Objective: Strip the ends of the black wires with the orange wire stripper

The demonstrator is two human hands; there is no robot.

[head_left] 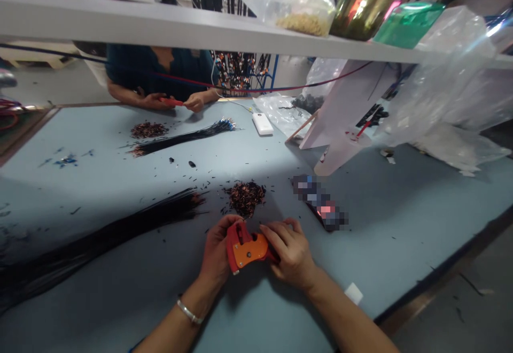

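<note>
The right hand (295, 254) grasps the red-orange tool (248, 252); the left hand (215, 248) is at its other side, grip I cannot tell. Just beyond their fingers lies a dark pile (245, 198).

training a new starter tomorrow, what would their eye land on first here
The red and orange tool, held in the left hand and right hand at front centre, stands out first. Just beyond it sits a heap of dark scraps, and black wires stretch in from the left edge. Across the table, a co-worker's hands hold something red.
</note>
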